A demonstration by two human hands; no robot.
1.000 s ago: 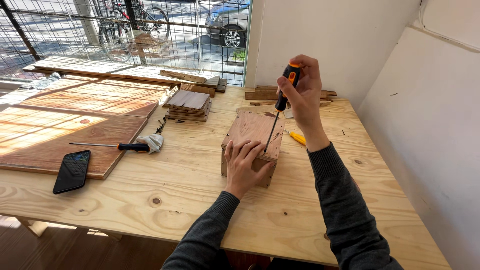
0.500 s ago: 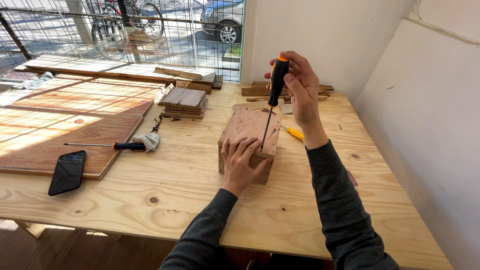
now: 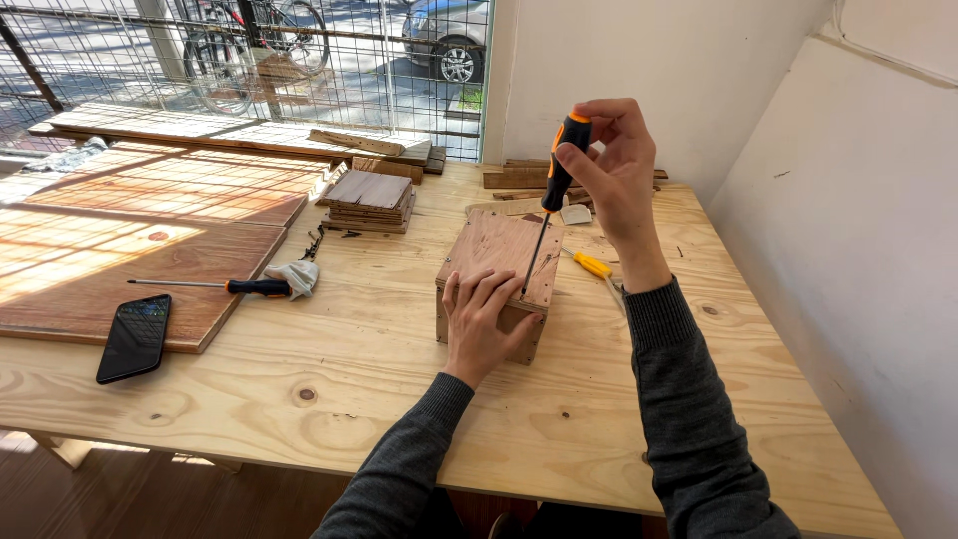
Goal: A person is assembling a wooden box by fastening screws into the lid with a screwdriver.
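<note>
A small plywood box stands on the plywood table. My left hand lies flat on the box's near top edge and holds it down. My right hand grips the black and orange handle of a screwdriver, held nearly upright. Its tip rests on the box's top near the right edge, just beside my left fingers.
A yellow-handled tool lies right of the box. A second screwdriver and a white rag lie to the left, beside a dark phone on a brown board. Stacked wood pieces sit behind; a white wall is close on the right.
My right hand has tilted the screwdriver more upright and brought its tip down onto the box's top. My left hand stays on the box.
</note>
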